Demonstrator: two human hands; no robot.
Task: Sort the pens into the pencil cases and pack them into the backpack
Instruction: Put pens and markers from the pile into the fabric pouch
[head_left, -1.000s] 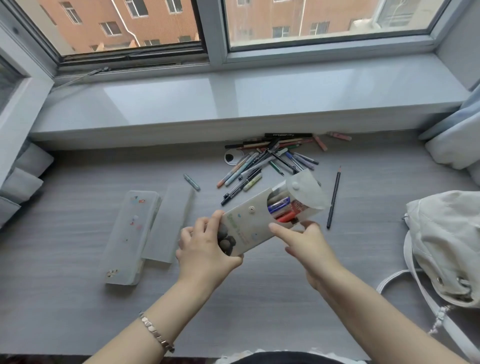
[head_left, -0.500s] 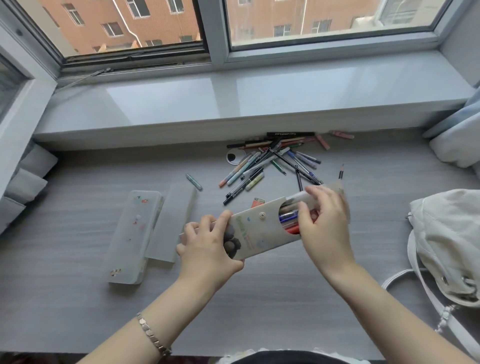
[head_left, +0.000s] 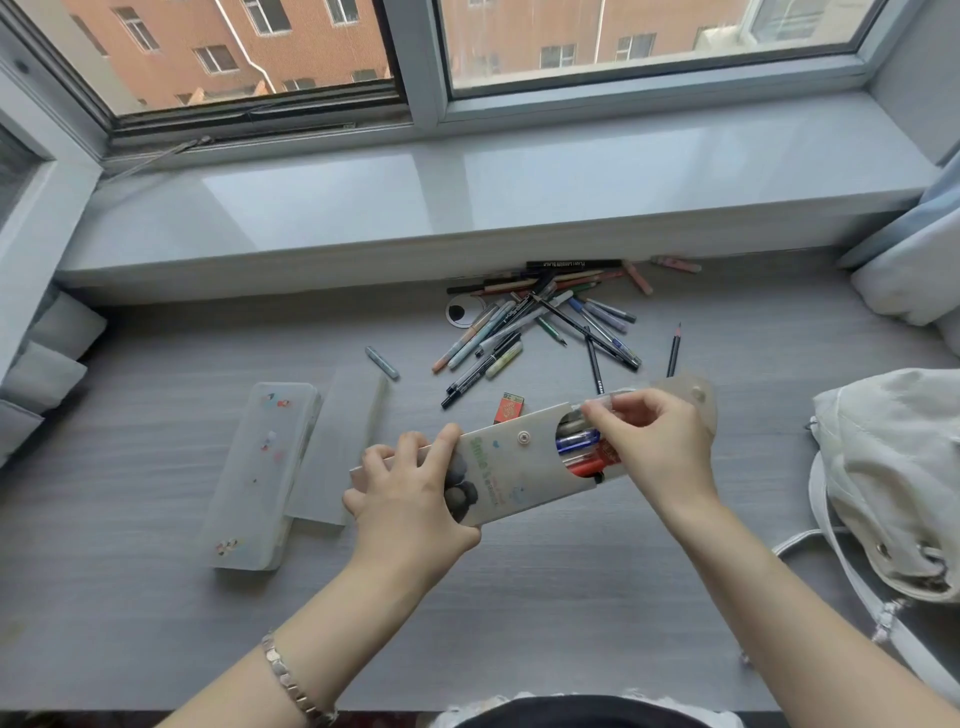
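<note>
My left hand (head_left: 410, 499) grips the closed end of a flat beige pencil case (head_left: 519, 462), held above the desk. Blue and red pens (head_left: 582, 451) show in its open mouth. My right hand (head_left: 654, 441) is at that mouth and pinches a clear pen (head_left: 605, 402) at the opening. The case's flap (head_left: 696, 392) sticks out behind my right hand. A pile of loose pens and pencils (head_left: 545, 322) lies farther back on the desk. A frosted pencil case (head_left: 260, 473) lies open at the left with its lid (head_left: 337, 441) beside it. The white backpack (head_left: 893, 478) sits at the right.
A small orange box (head_left: 508, 406) lies just behind the held case. One grey pen (head_left: 382, 362) and one black pencil (head_left: 674, 349) lie apart from the pile. The windowsill (head_left: 467, 202) runs along the back. Cushions (head_left: 41, 364) line the left edge, and white fabric (head_left: 914, 280) fills the right corner.
My right hand moved from under the case's open end up to its mouth and now pinches a clear pen there. The flap went behind my hand. The case tilted flatter.
</note>
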